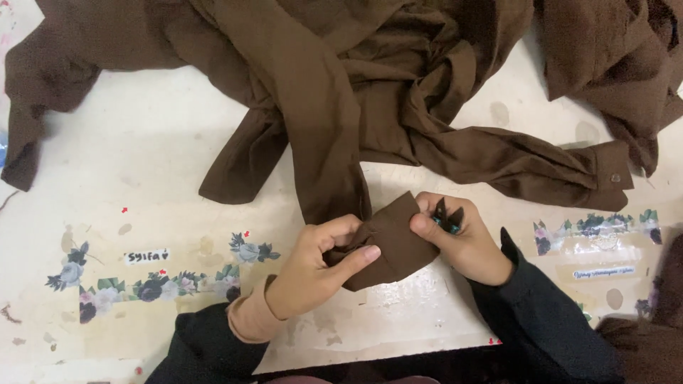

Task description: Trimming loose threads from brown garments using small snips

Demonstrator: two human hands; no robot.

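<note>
Pinching the brown cuff (390,242) from both sides, this person has it right between their fingers. Left hand (316,267) is curled shut on its near edge, thumb on top, fingertips tucked underneath. Right hand (462,245) is closed around small dark snips (448,217), thumb pressing the cuff's far edge. Rest of the brown garment (341,85) is heaped beyond the knuckles on the pale table (142,156).
</note>
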